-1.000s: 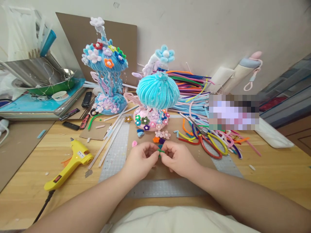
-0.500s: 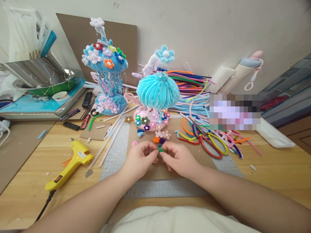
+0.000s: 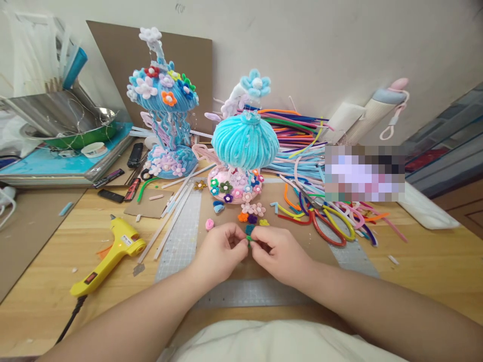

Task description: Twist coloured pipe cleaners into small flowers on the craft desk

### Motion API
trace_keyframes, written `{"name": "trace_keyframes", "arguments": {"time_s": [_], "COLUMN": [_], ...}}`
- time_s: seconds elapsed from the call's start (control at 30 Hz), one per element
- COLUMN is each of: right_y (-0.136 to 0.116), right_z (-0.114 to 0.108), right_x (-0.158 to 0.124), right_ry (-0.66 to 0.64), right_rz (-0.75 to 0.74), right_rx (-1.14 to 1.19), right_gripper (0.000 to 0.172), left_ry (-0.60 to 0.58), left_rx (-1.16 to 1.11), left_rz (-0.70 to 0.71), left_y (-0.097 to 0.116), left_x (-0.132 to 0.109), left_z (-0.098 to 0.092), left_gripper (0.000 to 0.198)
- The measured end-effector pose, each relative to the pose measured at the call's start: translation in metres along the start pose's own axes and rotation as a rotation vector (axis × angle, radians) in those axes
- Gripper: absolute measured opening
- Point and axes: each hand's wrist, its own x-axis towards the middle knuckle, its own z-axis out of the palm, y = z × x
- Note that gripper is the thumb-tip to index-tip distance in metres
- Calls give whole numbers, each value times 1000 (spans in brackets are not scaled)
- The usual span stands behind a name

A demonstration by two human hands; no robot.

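Fingertip to fingertip, my left hand (image 3: 223, 249) and my right hand (image 3: 277, 251) pinch a small green pipe-cleaner piece (image 3: 249, 239) between them, mostly hidden by the fingers. Both hands are closed over the brown cardboard (image 3: 294, 266). Just beyond the fingers lie small pipe-cleaner flowers: an orange flower (image 3: 242, 217), a purple flower (image 3: 252, 219), a yellow flower (image 3: 264, 222) and pale pink ones. A pink rolled piece (image 3: 209, 224) lies left of my left hand. Behind stands a turquoise pipe-cleaner jellyfish (image 3: 245, 141) on a pink base with small flowers.
A taller blue jellyfish (image 3: 166, 95) stands at the back left. The yellow glue gun (image 3: 121, 246) lies on the left, its cord towards me. Scissors (image 3: 328, 226) rest on the right among cut pipe cleaners (image 3: 292, 193). Clear glue sticks (image 3: 169, 221) lie beside the cutting mat (image 3: 175, 256).
Both hands have shifted slightly towards me, the green piece with them. The pink rolled piece and the yellow flower show more fully now.
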Motion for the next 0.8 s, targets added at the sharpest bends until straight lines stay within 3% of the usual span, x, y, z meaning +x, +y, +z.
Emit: {"name": "trace_keyframes", "arguments": {"time_s": [0.17,0.33,0.43,0.8], "right_y": [0,5,8,5], "right_z": [2,3,3,1], "right_x": [0,8,9,4], "right_ry": [27,-31,-33,-72], "right_rz": [5,280,340,223], "right_rx": [-20,490,653,456], "right_gripper": [22,11,10,11], "left_ry": [55,36,2,60], "left_rx": [73,-145,-164,-89], "left_rz": [39,-84,-88,-82], "left_y": [-1,11,16,12], "left_x": [-2,-1,-1,1], "left_z": [3,3,2,-2], "left_gripper": [8,14,17,13]}}
